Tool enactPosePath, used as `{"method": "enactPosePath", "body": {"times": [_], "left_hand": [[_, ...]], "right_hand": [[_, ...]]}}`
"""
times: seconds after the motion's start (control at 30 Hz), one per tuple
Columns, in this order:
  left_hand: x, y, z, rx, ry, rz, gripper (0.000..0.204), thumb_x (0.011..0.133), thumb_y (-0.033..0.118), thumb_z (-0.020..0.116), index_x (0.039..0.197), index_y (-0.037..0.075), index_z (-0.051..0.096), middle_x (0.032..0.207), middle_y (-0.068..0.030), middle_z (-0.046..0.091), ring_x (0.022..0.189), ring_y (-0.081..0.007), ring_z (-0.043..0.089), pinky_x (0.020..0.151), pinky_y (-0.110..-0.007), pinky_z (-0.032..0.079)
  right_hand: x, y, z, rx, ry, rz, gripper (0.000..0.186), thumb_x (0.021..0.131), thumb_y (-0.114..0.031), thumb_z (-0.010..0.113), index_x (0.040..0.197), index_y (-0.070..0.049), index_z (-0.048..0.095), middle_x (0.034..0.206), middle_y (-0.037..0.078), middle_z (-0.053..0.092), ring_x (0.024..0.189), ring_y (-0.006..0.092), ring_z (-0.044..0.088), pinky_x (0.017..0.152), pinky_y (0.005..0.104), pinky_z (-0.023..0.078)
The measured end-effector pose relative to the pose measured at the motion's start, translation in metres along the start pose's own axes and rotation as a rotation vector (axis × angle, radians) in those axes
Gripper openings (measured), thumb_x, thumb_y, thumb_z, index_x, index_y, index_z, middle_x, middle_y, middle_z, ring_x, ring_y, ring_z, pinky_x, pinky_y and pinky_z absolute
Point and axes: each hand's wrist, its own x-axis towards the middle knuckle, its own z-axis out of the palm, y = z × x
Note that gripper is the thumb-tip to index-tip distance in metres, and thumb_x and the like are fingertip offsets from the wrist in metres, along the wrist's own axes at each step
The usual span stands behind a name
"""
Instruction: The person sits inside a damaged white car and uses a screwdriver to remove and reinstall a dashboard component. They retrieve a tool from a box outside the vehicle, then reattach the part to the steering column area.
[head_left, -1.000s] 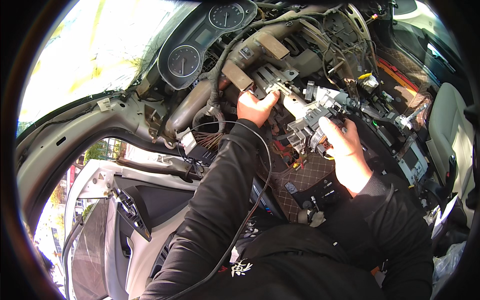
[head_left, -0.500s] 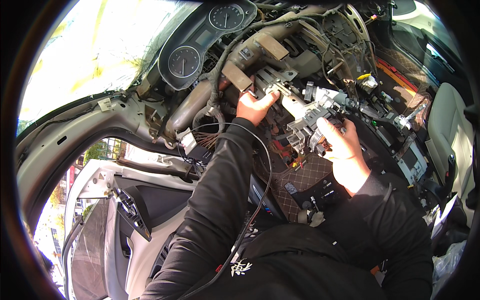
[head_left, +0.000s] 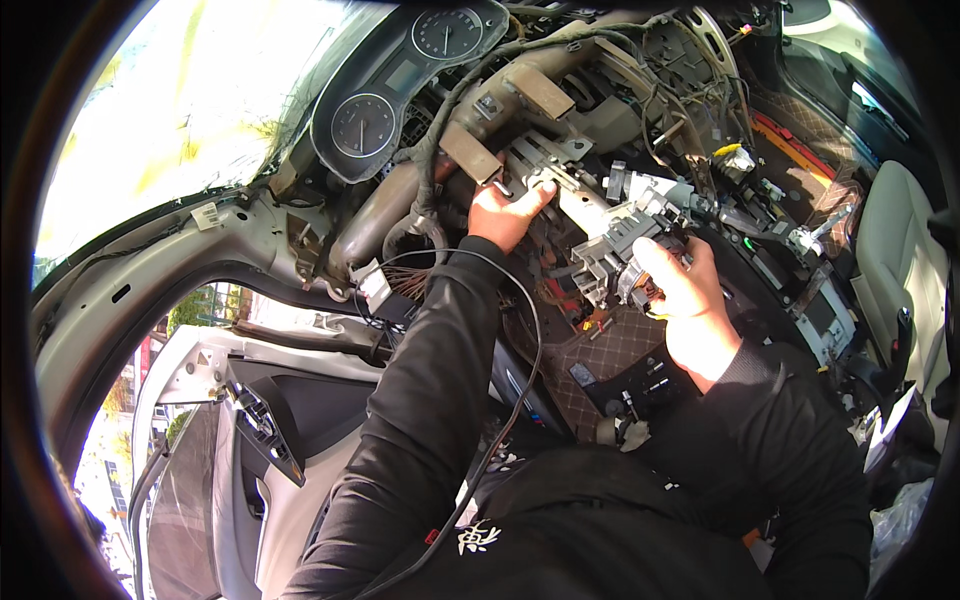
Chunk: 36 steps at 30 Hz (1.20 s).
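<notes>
A steering column (head_left: 585, 212), a light metal shaft housing, lies slantwise in front of the stripped dashboard. At its near end is a grey and black switch module (head_left: 622, 243) with connectors. Around the column's far end, beside a brown metal bracket (head_left: 470, 152), my left hand (head_left: 502, 214) is closed, its thumb pressed on top and its other fingers mostly hidden underneath. My right hand (head_left: 688, 292) grips the rounded end of the switch module, thumb on the upper side.
Behind the column runs a brown cross beam (head_left: 385, 208) with wire harnesses, below an instrument cluster (head_left: 405, 75). An open door (head_left: 320, 400) is at the left, a pale seat (head_left: 905, 270) at the right. A black cable (head_left: 538, 330) loops over my left forearm. Quilted matting (head_left: 620, 350) covers the floor.
Both hands keep their holds on the steering column. The view has shifted slightly, and my left hand appears a little further left; otherwise hardly anything differs.
</notes>
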Motion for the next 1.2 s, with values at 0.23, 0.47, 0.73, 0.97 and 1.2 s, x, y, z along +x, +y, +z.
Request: {"method": "enactPosePath", "body": {"times": [0.23, 0.47, 0.73, 0.97, 1.2], "left_hand": [[-0.003, 0.010, -0.013, 0.083, -0.073, -0.081, 0.109, 0.090, 0.040, 0.096, 0.161, -0.020, 0.039, 0.152, -0.0256, 0.064, 0.138, -0.0292, 0.063, 0.119, -0.041, 0.048], [-0.005, -0.010, -0.026, 0.321, 0.070, 0.023, 0.090, 0.089, 0.043, 0.096, 0.150, -0.010, 0.057, 0.143, -0.0204, 0.071, 0.131, -0.0278, 0.067, 0.114, -0.040, 0.051], [-0.004, -0.026, -0.035, 0.176, 0.052, 0.041, 0.083, 0.094, 0.039, 0.092, 0.153, -0.006, 0.056, 0.147, -0.0198, 0.069, 0.134, -0.0289, 0.065, 0.117, -0.040, 0.048], [0.002, -0.039, -0.046, 0.356, -0.004, 0.002, 0.095, 0.087, 0.022, 0.097, 0.159, -0.015, 0.049, 0.146, -0.0209, 0.068, 0.134, -0.0270, 0.065, 0.120, -0.038, 0.048], [0.009, -0.045, -0.048, 0.518, 0.045, 0.027, 0.104, 0.080, 0.051, 0.098, 0.144, -0.022, 0.060, 0.136, -0.0346, 0.072, 0.127, -0.0388, 0.072, 0.112, -0.042, 0.054]], "right_hand": [[0.008, -0.008, -0.012, 0.185, -0.102, 0.155, 0.065, 0.099, -0.026, 0.090, 0.146, 0.000, 0.054, 0.130, 0.010, 0.070, 0.117, 0.0192, 0.069, 0.098, 0.0389, 0.059], [0.005, -0.014, -0.002, 0.104, -0.140, -0.005, 0.060, 0.103, -0.020, 0.084, 0.151, 0.000, 0.054, 0.130, 0.007, 0.070, 0.114, 0.0174, 0.071, 0.096, 0.0331, 0.059], [0.005, -0.027, 0.010, 0.124, -0.153, -0.095, 0.056, 0.097, -0.012, 0.090, 0.137, 0.002, 0.054, 0.124, 0.010, 0.074, 0.109, 0.0163, 0.073, 0.098, 0.0344, 0.061], [0.008, -0.024, 0.011, 0.061, -0.117, -0.075, 0.058, 0.096, -0.013, 0.092, 0.135, 0.002, 0.051, 0.119, 0.010, 0.073, 0.105, 0.0150, 0.073, 0.092, 0.0329, 0.062], [0.009, -0.022, 0.009, 0.096, -0.179, -0.103, 0.064, 0.098, -0.014, 0.091, 0.142, 0.002, 0.047, 0.122, 0.011, 0.073, 0.108, 0.0180, 0.074, 0.096, 0.0363, 0.064]]}}
